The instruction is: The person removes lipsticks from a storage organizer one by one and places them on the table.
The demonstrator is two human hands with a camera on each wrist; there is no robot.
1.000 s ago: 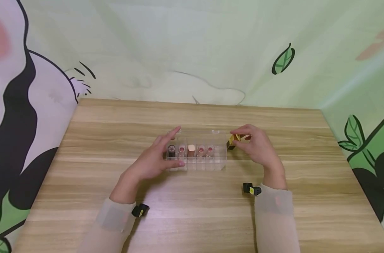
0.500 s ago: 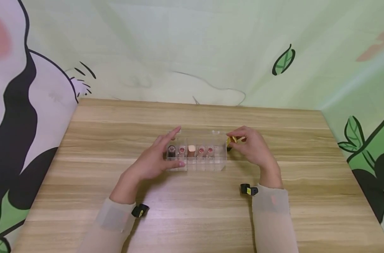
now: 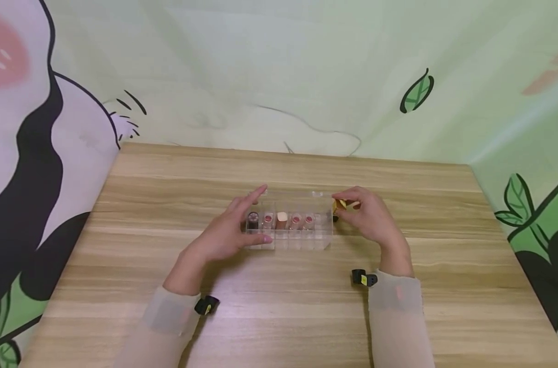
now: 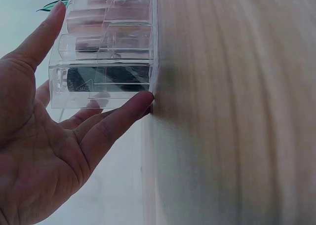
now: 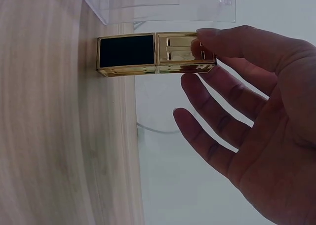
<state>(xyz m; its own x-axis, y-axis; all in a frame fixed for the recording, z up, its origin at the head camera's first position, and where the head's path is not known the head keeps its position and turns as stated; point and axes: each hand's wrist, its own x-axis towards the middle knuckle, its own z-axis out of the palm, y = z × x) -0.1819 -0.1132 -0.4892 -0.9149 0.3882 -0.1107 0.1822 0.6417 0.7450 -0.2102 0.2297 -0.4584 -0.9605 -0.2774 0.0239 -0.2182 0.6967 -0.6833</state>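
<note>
Head view: a left hand [image 3: 226,236], fingers spread, steadies the clear organizer [image 3: 289,226] mid-table; the right hand [image 3: 370,217] pinches a gold lipstick [image 3: 339,206] at its right end.

Right wrist view: the lipstick [image 5: 156,55] looks light, rigid and slick, best held across its flat sides.

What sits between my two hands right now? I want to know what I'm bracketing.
In the head view, the clear organizer with five lipsticks sits between left hand and right hand, which pinches a gold lipstick.
</note>
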